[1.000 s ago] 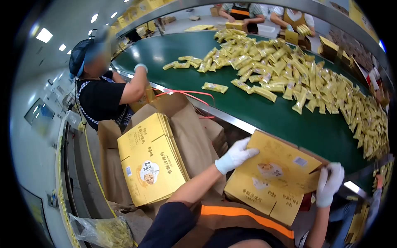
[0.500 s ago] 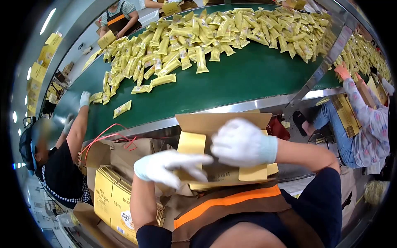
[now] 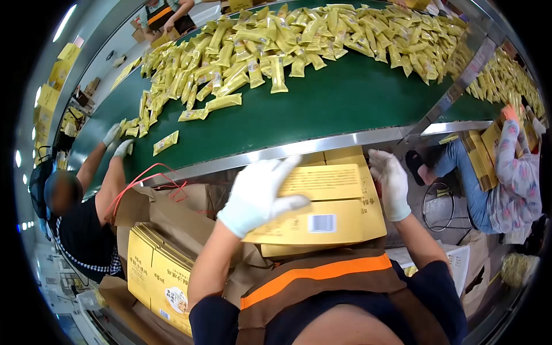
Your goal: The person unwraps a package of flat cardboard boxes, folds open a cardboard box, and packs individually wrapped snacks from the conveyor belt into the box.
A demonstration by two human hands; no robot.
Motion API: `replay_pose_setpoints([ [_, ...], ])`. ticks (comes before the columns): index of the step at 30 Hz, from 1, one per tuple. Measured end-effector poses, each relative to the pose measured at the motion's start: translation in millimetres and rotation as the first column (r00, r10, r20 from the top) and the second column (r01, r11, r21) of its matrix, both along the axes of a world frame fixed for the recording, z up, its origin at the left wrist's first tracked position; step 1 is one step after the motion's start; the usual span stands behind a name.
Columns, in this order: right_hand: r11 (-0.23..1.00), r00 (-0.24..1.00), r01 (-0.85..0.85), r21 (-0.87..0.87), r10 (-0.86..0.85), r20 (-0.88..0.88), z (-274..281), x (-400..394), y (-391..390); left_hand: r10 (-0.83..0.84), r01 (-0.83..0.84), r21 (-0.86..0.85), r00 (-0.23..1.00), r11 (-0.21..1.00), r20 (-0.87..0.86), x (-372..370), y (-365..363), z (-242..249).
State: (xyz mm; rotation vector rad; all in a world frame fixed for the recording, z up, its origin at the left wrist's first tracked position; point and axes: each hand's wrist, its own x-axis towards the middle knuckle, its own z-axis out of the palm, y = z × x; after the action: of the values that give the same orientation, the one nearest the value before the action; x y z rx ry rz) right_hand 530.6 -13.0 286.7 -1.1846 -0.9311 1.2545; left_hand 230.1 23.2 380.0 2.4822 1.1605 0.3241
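A yellow cardboard box (image 3: 333, 215) with printed text and a barcode is in front of my apron, its printed side facing me. My white-gloved left hand (image 3: 259, 195) grips its left end, thumb laid across the printed face. Just off the box's right edge is my right hand (image 3: 391, 183), also gloved, fingers raised and loosely apart with nothing in them. Behind the box runs a green conveyor belt (image 3: 322, 109) bearing a heap of yellow wrapped bars (image 3: 276, 75).
Flattened yellow cartons (image 3: 152, 267) are stacked in brown paper at my left. A co-worker (image 3: 86, 230) at left reaches onto the belt with gloved hands. Another person (image 3: 512, 167) sits at right with cartons. A metal rail (image 3: 322, 141) edges the belt, and a red strap (image 3: 144, 181) loops near it.
The box was open toward me with its flaps out; now its printed side shows. My right hand has moved right, off the flaps, and my left hand has risen onto the box's left end.
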Motion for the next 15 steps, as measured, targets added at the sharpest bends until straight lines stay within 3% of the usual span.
replay_pose_setpoints([
  [1,0.961,0.910,-0.043,-0.273,-0.075,-0.407,-32.8,12.3,-5.6,0.030,-0.032,0.055,0.999,0.998,0.027,-8.5,-4.6,-1.1],
  [2,0.882,0.938,-0.278,-0.380,0.163,-0.306,-100.5,36.5,-26.6,0.055,-0.062,0.078,0.994,0.995,0.091,-15.3,-6.3,-1.7],
  [3,0.673,0.946,-0.293,-0.679,0.101,-0.308,-67.3,1.9,-41.4,0.066,-0.076,0.057,0.986,0.996,0.153,-19.2,-6.1,2.1],
  [4,0.707,0.756,-0.523,-0.476,0.128,-0.642,-65.5,-17.3,-60.8,0.091,-0.104,0.046,0.970,0.993,0.227,-21.0,-6.7,5.1],
  [5,0.856,0.738,-0.454,-0.249,0.204,-0.643,-81.0,-38.1,-65.5,0.115,-0.131,0.034,0.947,0.991,0.301,-21.4,-7.8,7.9],
  [6,0.857,0.697,-0.448,-0.256,0.155,-0.701,-86.0,-37.2,-68.4,0.142,-0.170,0.072,0.946,0.983,0.293,-20.2,-10.8,13.5],
  [7,0.857,0.651,-0.445,-0.258,0.112,-0.750,-57.6,-39.4,-59.1,0.194,-0.226,0.043,0.906,0.973,0.376,-25.7,-16.4,12.3],
  [9,0.907,0.627,-0.414,0.075,0.344,-0.700,-2.0,-38.6,-32.6,0.289,-0.361,-0.079,0.576,0.929,0.765,-28.3,-33.2,-9.2],
  [10,0.886,0.755,-0.449,0.111,0.443,-0.483,30.8,-31.1,-22.8,0.379,-0.363,-0.279,0.242,0.889,0.893,-20.7,-46.0,-31.8],
  [11,0.861,0.830,-0.491,0.134,0.509,-0.229,64.4,-22.7,-13.5,0.533,-0.187,-0.572,-0.223,0.799,0.816,3.6,-55.8,-30.5],
  [13,0.769,0.766,-0.639,-0.010,0.638,0.084,125.7,-13.2,5.2,0.342,-0.337,-0.254,0.235,0.907,0.910,-17.2,-55.6,-146.7],
  [14,0.682,0.649,-0.730,-0.040,0.711,0.270,133.2,-12.9,17.0,0.510,-0.395,-0.354,0.422,0.848,0.749,-8.8,-65.7,-154.5],
  [15,0.544,0.299,-0.820,-0.179,0.673,0.676,146.1,-17.9,29.7,0.638,-0.475,-0.427,0.567,0.770,0.521,-1.4,-72.9,-160.6],
])
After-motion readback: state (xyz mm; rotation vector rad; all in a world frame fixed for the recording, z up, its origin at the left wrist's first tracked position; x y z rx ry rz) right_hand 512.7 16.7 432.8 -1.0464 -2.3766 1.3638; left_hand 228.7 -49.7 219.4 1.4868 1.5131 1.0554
